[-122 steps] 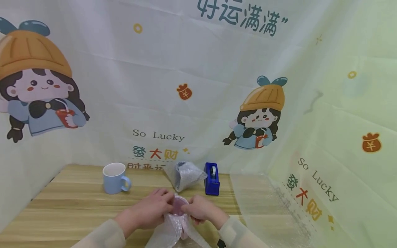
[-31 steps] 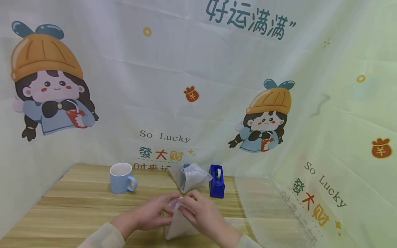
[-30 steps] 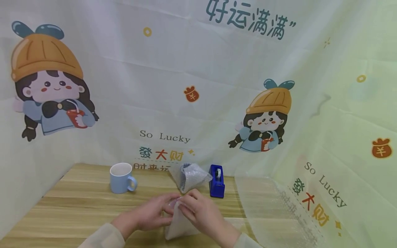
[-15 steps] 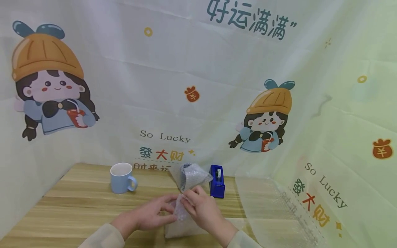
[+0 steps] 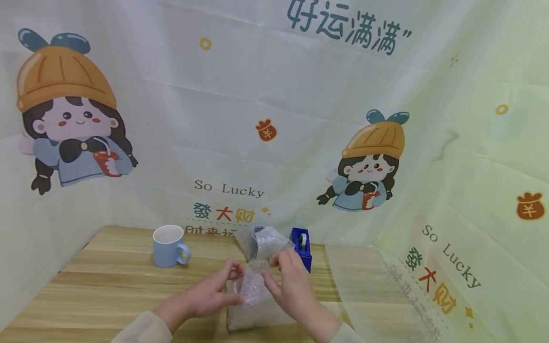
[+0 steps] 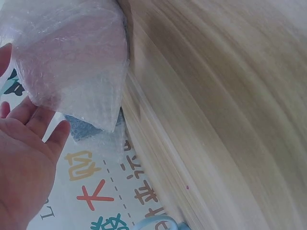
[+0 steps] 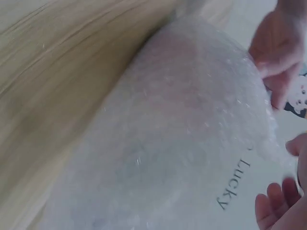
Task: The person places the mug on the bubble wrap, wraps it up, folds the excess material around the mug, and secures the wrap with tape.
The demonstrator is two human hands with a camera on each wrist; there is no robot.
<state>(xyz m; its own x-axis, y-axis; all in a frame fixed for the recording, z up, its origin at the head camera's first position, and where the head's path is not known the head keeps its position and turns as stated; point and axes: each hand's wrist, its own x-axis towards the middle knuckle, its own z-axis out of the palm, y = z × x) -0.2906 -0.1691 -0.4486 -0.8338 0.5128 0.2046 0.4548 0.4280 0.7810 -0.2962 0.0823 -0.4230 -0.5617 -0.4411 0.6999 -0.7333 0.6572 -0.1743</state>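
A pink mug [image 6: 76, 45], seen blurred through its cover, stands inside a sheet of bubble wrap [image 5: 253, 288] near the table's front. A flap of the wrap stands up at the top, between the hands. My left hand [image 5: 210, 293] is at the left side of the bundle, its thumb touching the wrap and its fingers loosely bent. My right hand [image 5: 293, 283] is at the right of the flap, thumb and fingers apart beside the wrap's edge. In the right wrist view the wrap [image 7: 182, 110] hides most of the mug.
A light blue mug [image 5: 167, 247] stands at the back left of the wooden table [image 5: 107, 276]. Behind the hands lies another bubble-wrapped bundle [image 5: 270, 240], with a blue tape dispenser [image 5: 301, 243] beside it. More bubble wrap [image 5: 369, 281] is spread at the right.
The wrap has been raised around the pink mug, whose open top showed earlier, and its flap now stands over it. My right hand's fingers have spread and shifted slightly right.
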